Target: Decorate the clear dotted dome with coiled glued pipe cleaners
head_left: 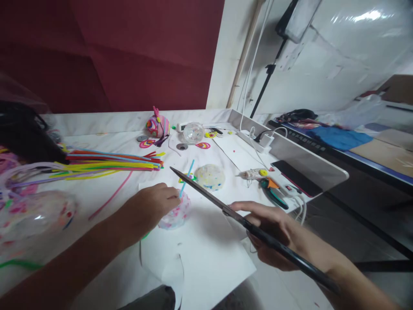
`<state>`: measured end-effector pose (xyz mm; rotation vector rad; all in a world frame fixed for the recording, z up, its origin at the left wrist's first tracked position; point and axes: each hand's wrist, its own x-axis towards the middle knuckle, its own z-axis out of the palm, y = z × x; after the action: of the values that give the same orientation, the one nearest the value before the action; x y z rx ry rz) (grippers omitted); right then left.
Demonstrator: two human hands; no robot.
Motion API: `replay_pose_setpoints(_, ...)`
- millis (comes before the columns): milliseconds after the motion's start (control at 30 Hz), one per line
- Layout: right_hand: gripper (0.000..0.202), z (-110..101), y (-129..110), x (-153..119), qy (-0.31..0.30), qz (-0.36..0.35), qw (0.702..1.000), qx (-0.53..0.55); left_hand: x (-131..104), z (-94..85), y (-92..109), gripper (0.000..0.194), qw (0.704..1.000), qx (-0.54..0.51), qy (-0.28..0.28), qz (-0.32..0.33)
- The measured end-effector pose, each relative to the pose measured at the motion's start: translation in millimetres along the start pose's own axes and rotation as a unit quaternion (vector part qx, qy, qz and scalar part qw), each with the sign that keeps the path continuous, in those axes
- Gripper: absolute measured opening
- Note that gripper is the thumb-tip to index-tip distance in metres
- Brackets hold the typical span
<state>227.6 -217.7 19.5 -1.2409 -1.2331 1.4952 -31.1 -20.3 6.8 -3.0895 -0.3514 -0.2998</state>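
Note:
My left hand (155, 204) is closed at the lower end of a light blue pipe cleaner (187, 177), which stands up tilted over a clear dish with pink specks (177, 215). In my right hand (271, 228) are scissors (222, 207) with a long dark blade pointing up and left, above the white paper (206, 258). A clear dome with yellow and blue specks (210, 177) lies just behind the pink-specked dish.
Colourful pipe cleaners (112, 163) lie at the left near a large clear bowl (35, 219). A striped ball figure (158, 125) stands at the back. Pliers (273, 193), a glue gun (253, 174) and a phone (297, 177) are on the right.

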Motion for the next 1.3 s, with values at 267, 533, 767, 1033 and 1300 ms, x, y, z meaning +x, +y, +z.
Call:
replay_pose_setpoints(267, 0.049, -3, 4, -6, 0.064, 0.076, 0.983, -0.153, 2, -2.6, -2, 0.044, 0.999, 0.009, -0.041, -0.002)
replay_pose_setpoints(533, 0.023, 4, 11, 7, 0.087, 0.065, 0.948, -0.301, -2, -1.9, -3, 0.049, 1.0, 0.0, -0.021, 0.004)
replay_pose_setpoints(767, 0.029, 6, 9, 9, 0.083, 0.049, 0.934, -0.344, 0, -3.6, 0, 0.036, 1.0, -0.01, -0.029, -0.005)
replay_pose_setpoints(1033, 0.034, 8, 8, 16, 0.082, 0.052, 0.92, -0.38, -3, 1.7, -3, 0.035, 0.999, 0.007, -0.034, -0.01)
replay_pose_setpoints(1300, 0.036, 11, 10, 22, 0.077, 0.045, 0.913, -0.398, -3, 4.8, 2, 0.045, 0.999, 0.039, -0.011, -0.013)
